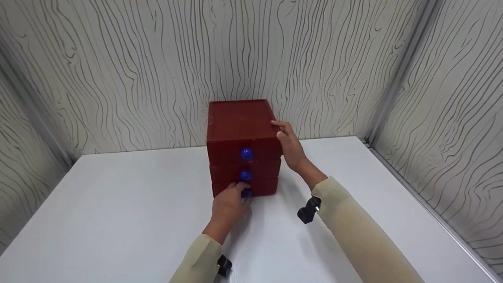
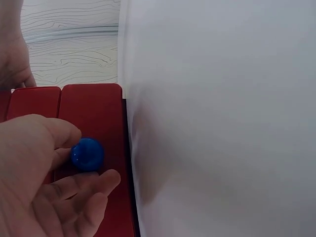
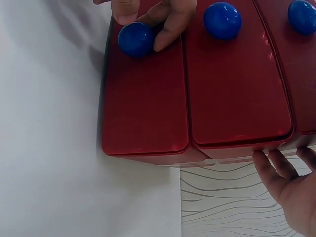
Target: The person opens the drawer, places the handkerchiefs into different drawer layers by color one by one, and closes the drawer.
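A red three-drawer cabinet [image 1: 241,120] stands on the white table, each drawer front bearing one round blue knob. My left hand [image 1: 229,204] is at the bottom drawer, thumb and fingers about its knob [image 2: 88,154]. The left wrist view shows the thumb touching the knob's edge, other fingers bent beside it. My right hand [image 1: 291,147] rests against the cabinet's right side near the top, with fingertips [image 3: 261,158] on the side wall. Above the left hand are the middle knob [image 1: 245,175] and the top knob [image 1: 246,153]. All drawer fronts look about flush.
The white table [image 1: 129,204] spreads to both sides and in front of the cabinet. Behind it rises a wood-grain patterned wall [image 1: 165,70], with another panel [image 1: 444,129] on the right. Black wrist mounts [image 1: 309,210] sit on both sleeves.
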The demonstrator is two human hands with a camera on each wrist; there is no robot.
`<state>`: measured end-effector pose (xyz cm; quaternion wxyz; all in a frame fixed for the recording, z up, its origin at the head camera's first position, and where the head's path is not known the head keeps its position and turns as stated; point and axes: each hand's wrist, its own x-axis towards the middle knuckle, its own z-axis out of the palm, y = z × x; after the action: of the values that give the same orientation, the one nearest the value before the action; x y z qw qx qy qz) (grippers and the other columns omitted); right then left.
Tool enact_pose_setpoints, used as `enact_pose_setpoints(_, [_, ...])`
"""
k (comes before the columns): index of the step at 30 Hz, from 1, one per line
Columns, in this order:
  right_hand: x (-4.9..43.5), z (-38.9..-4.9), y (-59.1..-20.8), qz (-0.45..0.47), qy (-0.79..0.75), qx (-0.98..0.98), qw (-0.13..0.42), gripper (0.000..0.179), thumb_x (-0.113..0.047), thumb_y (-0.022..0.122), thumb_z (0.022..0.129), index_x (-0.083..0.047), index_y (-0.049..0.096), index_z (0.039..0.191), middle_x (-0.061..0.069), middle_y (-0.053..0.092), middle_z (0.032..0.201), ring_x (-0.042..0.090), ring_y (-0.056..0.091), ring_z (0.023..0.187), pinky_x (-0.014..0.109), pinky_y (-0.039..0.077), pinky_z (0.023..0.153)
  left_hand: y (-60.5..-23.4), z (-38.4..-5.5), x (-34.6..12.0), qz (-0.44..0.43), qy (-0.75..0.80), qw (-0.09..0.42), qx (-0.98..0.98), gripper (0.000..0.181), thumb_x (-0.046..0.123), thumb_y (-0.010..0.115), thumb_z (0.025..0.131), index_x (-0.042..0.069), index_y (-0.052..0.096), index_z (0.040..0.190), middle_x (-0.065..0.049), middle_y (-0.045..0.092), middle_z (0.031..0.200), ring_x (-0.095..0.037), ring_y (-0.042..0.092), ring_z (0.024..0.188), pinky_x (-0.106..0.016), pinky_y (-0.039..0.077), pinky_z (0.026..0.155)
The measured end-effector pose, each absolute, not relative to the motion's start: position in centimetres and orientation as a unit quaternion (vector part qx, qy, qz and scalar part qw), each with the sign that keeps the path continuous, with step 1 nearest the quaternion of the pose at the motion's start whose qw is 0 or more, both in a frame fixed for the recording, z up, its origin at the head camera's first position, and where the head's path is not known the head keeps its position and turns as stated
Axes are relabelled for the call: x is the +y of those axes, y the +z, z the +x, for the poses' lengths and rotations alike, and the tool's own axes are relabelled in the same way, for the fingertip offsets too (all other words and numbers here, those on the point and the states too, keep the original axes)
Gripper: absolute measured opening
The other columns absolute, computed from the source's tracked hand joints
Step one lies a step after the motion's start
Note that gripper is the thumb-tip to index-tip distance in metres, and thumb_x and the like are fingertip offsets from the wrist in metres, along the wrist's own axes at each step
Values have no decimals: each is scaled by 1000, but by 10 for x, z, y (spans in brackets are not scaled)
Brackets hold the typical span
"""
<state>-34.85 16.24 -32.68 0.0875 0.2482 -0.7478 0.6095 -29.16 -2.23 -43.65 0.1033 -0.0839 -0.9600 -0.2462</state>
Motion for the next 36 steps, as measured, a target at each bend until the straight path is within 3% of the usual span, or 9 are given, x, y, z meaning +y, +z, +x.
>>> enact_pose_setpoints(16, [163, -347, -325, 251, 595, -757, 99, 42, -16, 24, 95, -5, 28, 136, 17, 34, 136, 30, 50, 113, 35, 47, 85, -437, -294, -23, -82, -266, 154, -948, 21, 27, 67, 79, 28, 65, 100, 8, 68, 92, -11, 62, 84, -32, 51, 82])
enact_pose_setpoints(23, [158, -349, -324, 261, 611, -742, 84, 42, -16, 24, 95, -3, 27, 135, 18, 34, 136, 31, 47, 117, 36, 45, 89, -439, -295, -25, -57, -308, 143, -939, 21, 24, 65, 80, 28, 65, 101, 7, 69, 89, -9, 59, 74, -31, 52, 78])
enact_pose_setpoints(36, [157, -346, -320, 252, 606, -750, 83, 43, -16, 24, 95, -4, 27, 137, 18, 34, 136, 28, 52, 109, 33, 48, 81, -437, -293, -26, -58, -308, 156, -937, 18, 21, 62, 82, 26, 61, 100, 7, 67, 84, -9, 54, 68, -30, 51, 74])
